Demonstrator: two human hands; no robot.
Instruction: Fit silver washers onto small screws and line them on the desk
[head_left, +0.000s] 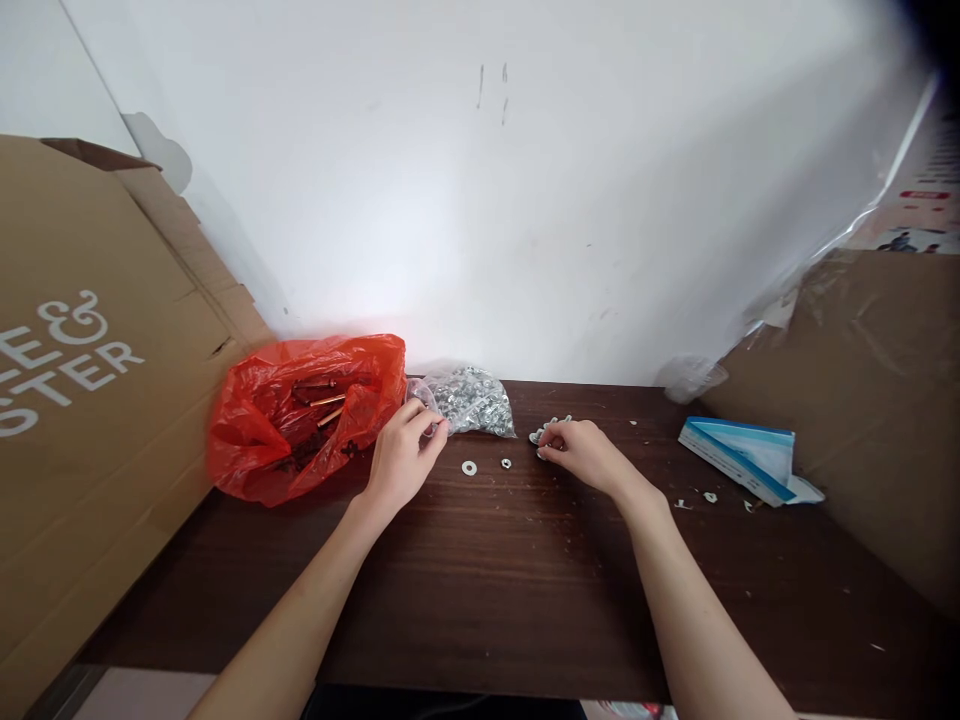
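Note:
My left hand is closed in a pinch on the edge of a clear plastic bag full of small silvery metal parts, right beside a red plastic bag that holds brass-coloured bolts. My right hand rests on the dark wooden table, its fingers pinched on small silvery pieces from a little pile at its fingertips. Between the hands lie a flat washer and a small nut.
A large cardboard box leans at the left. At the right lie a blue and white packet and brown cardboard under clear film. A white wall stands behind the table. Small scraps dot the table.

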